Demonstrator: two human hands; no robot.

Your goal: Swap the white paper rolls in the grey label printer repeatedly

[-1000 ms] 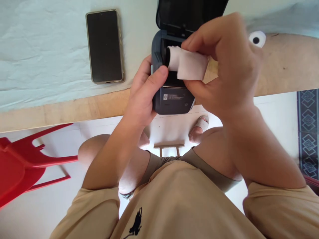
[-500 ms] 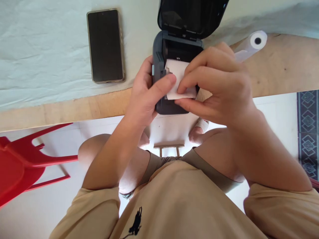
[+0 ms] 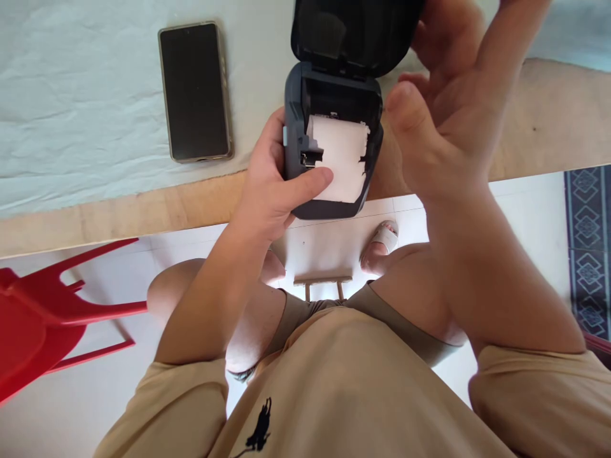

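A dark portable thermal printer (image 3: pixel 294 95) is held at the table edge by my left hand (image 3: pixel 272 181). My left fingers wrap its side, and the thumb lies on the white paper (image 3: pixel 341 149) in its compartment. That paper's right edge is ragged. The printer's black lid (image 3: pixel 351 38) stands raised on its hinge. My right hand (image 3: pixel 449 102) is beside the lid's right edge with thumb and fingers apart; some fingertips are hidden behind the lid, so contact with it is unclear.
A smartphone (image 3: pixel 193 92) with a dark screen lies on the pale cloth (image 3: pixel 86 108) to the left. The wooden table edge (image 3: pixel 205 200) runs below it. A red plastic chair (image 3: pixel 42 312) stands at lower left, and a patterned dark strip (image 3: pixel 589 254) lies on the floor at right.
My right hand has let go of the paper and moved up and right to the lid. The paper now shows more fully. The white roll at right is no longer visible.
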